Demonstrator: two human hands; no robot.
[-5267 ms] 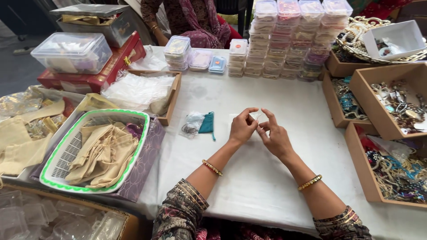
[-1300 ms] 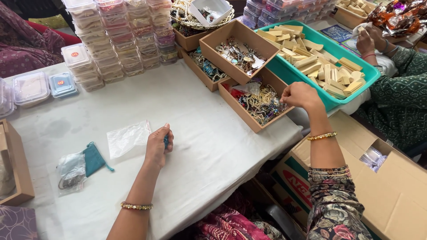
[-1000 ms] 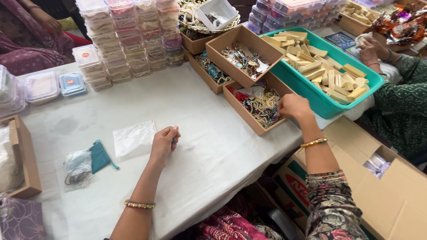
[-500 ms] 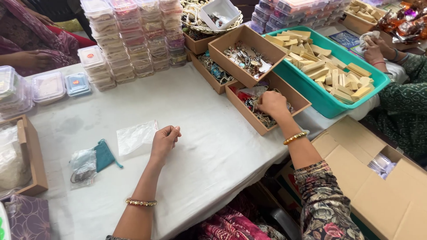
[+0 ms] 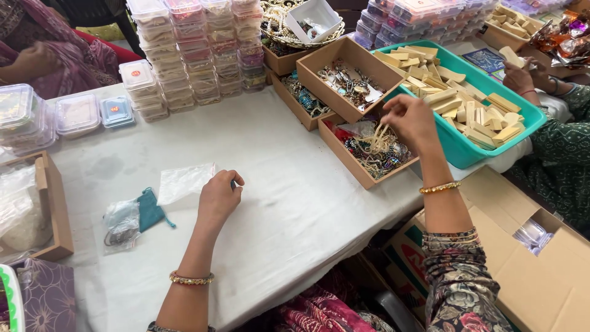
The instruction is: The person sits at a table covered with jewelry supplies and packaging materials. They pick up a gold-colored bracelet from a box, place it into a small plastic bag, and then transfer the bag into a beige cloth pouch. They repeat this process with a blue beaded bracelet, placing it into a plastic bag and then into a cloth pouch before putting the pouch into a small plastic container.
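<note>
R hand (image 5: 413,120) in jewellery box (image 5: 344,154)

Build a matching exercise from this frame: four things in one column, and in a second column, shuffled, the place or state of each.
Things:
1. right hand
2. left hand
3. teal basket
4. small teal pouch

Places or states:
a. lying on the white table left of the clear plastic bag
b. holds pale wooden blocks
c. resting on the table at the bag's edge
d. lifting pale strands from a cardboard tray

Pairs: 1-d, 2-c, 3-b, 4-a
</note>
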